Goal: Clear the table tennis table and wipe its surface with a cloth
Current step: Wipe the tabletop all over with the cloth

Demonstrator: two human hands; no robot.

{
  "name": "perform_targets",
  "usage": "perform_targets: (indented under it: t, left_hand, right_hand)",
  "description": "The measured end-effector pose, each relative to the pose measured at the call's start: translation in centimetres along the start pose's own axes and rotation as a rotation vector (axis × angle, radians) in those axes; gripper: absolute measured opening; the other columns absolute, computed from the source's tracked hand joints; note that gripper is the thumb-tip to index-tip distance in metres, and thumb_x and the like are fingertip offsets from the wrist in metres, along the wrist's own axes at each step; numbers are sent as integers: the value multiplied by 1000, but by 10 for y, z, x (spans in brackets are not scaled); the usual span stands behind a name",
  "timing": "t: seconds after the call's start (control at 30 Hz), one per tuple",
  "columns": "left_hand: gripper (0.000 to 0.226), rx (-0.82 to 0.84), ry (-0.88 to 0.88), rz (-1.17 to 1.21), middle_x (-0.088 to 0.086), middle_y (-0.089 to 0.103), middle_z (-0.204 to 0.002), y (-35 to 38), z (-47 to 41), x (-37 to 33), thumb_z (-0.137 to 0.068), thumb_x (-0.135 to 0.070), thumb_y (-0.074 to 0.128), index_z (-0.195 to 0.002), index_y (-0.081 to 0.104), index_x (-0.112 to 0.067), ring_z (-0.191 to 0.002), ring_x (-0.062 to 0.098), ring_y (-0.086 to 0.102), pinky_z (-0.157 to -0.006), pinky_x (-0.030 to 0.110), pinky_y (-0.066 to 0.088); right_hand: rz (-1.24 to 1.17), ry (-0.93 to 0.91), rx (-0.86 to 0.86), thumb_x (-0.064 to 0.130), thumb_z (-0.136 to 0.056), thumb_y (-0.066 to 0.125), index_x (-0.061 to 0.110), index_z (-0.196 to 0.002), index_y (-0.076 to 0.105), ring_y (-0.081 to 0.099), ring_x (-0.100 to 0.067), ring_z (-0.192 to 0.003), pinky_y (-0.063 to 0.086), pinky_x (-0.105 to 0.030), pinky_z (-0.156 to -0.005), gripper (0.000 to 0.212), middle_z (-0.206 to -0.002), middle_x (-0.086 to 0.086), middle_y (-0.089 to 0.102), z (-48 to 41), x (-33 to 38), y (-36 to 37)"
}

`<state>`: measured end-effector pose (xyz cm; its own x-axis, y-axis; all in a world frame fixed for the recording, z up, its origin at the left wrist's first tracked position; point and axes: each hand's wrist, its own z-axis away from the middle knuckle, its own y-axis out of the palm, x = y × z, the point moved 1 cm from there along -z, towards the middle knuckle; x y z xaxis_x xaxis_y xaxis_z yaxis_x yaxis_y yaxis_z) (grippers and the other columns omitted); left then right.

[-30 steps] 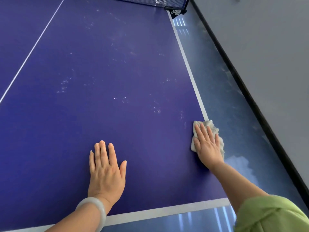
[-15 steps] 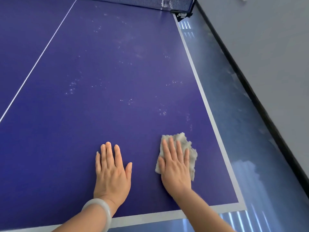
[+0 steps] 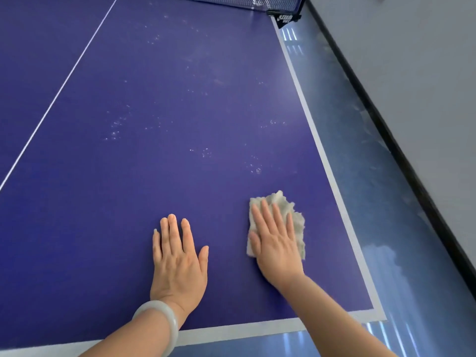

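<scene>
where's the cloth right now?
Head view: the cloth lies flat on the table tennis table under the right hand, near the white sideline, right of the left hand.

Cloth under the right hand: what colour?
Pale beige-grey, fluffy texture. The cloth shows in the head view, pressed flat under the right hand.

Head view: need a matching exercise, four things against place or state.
Things:
1. cloth
2. left hand
3. net
4. bangle

Place or state:
A. across the far end of the table
B. worn on a wrist
C. pressed flat under the right hand
D. flat on the bare table, fingers straight

Pairs: 1-C, 2-D, 3-A, 4-B
</scene>
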<state>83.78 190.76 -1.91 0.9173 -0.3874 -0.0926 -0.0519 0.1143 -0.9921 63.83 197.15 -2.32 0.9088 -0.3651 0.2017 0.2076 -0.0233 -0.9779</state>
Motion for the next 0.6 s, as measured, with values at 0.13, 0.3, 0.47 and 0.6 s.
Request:
perform_targets:
  t: [0.13, 0.3, 0.47, 0.6]
  left_hand:
    - [75, -5, 5, 6, 30, 28, -154, 0, -1, 0, -95, -46, 17, -146, 36, 5, -145, 43, 25, -116, 57, 24]
    - [75, 8, 7, 15, 30, 25, -155, 0, 0, 1, -95, -46, 15, -148, 33, 4, -145, 42, 23, -118, 56, 21]
    - [74, 2, 14, 15, 30, 26, -154, -1, -1, 1, -95, -45, 15, -148, 33, 4, -145, 43, 23, -118, 56, 21]
    - [67, 23, 5, 5, 27, 9, -160, 2, 0, 2, -102, -43, 12, -154, 15, 0, -150, 40, 5, -121, 54, 11]
  right_hand:
    - [53, -269, 11, 41, -105, 21, 30, -158, 12, 2, -13, -153, 0, -42, -122, 54, -165, 10, 10, 10, -8, -2]
    - [7, 447, 14, 37, -105, 21, 33, -158, 2, -8, -11, -152, -7, -42, -122, 56, -166, 9, -1, -7, -89, -26]
    - [5, 332, -30, 41, -102, 15, 29, -155, -2, -5, -15, -152, -4, -45, -123, 57, -165, 5, 1, 33, -12, -5]
    - [43, 55, 22, 43, -102, 13, 29, -158, 6, -7, -14, -152, 0, -45, -122, 58, -165, 8, 2, 53, 47, 13]
